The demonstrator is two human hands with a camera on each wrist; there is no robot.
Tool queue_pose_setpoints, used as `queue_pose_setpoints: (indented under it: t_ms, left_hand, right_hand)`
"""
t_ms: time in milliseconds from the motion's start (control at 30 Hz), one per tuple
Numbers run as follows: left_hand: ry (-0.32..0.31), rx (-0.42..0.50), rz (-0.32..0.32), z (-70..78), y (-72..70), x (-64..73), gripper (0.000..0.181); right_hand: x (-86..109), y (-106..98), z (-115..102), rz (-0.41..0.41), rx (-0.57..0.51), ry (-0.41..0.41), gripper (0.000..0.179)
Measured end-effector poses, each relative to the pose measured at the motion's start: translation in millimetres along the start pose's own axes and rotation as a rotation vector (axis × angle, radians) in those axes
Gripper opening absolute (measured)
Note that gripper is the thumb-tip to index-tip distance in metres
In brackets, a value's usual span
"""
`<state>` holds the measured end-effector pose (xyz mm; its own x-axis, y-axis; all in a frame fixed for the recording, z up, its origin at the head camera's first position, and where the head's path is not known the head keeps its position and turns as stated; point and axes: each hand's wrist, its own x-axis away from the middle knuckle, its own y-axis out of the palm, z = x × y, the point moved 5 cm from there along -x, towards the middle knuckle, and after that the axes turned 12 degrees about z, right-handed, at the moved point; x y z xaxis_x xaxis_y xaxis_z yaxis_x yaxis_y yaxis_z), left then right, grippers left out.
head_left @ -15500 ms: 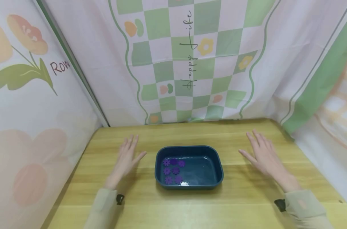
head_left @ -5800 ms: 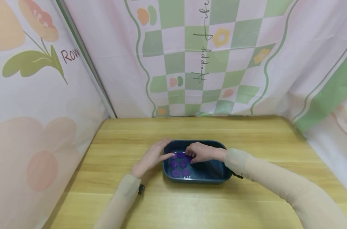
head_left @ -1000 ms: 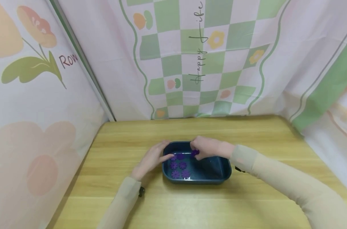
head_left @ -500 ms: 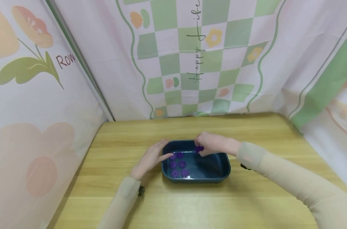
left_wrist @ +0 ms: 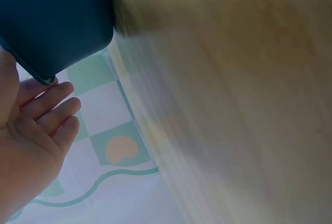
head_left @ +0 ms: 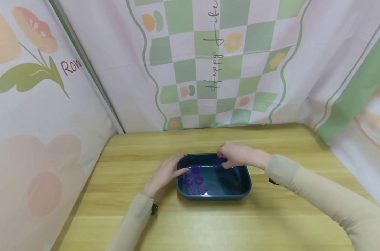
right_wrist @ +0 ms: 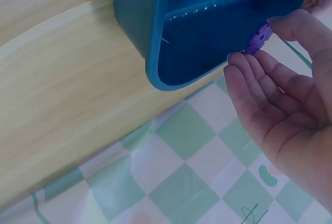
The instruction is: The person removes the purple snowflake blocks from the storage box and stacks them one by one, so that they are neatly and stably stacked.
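Observation:
A dark blue rectangular bin (head_left: 213,197) stands on the wooden table. In its left part lie several purple flower-shaped plastic discs (head_left: 198,180). My left hand (head_left: 164,173) rests at the bin's far left corner, thumb over the rim and relaxed fingers outside. The left wrist view shows a fingertip of that left hand (left_wrist: 39,130) touching the rim's corner. Between thumb and fingers my right hand (head_left: 235,155) pinches one purple disc (head_left: 222,160) near the back rim. In the right wrist view the held disc (right_wrist: 259,38) is tilted on edge, above the bin's inside.
The wooden table (head_left: 139,230) runs back to a hanging curtain (head_left: 205,73) with green checks. Another curtain (head_left: 45,115) with flower prints borders the table's left side, and a further one (head_left: 359,139) borders the right.
Both hands have come from beside the bin to it. The right hand has taken one disc from the group and moved it right and towards the back rim. The left hand stays at the corner.

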<state>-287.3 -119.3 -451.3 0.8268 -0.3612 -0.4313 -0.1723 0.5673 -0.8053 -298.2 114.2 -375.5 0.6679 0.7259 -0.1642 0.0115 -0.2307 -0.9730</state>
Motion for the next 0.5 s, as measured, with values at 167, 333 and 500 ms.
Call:
queue_pose_setpoints:
  t_ms: [167,333,500]
  left_hand:
    - [-0.003,0.025,0.007,-0.8,0.4,-0.1,0.067]
    - [-0.009,0.031,0.007,-1.1,1.1,0.1,0.066]
    - [-0.028,0.038,-0.005,-1.9,1.7,0.1,0.067]
  right_hand:
    - [3.9,-2.0,5.1,0.009,0.011,0.01,0.016]
    - [8.5,-5.3,11.9,0.027,0.006,0.02,0.014]
    - [13.5,-10.5,18.5,0.048,0.0,0.021,0.012]
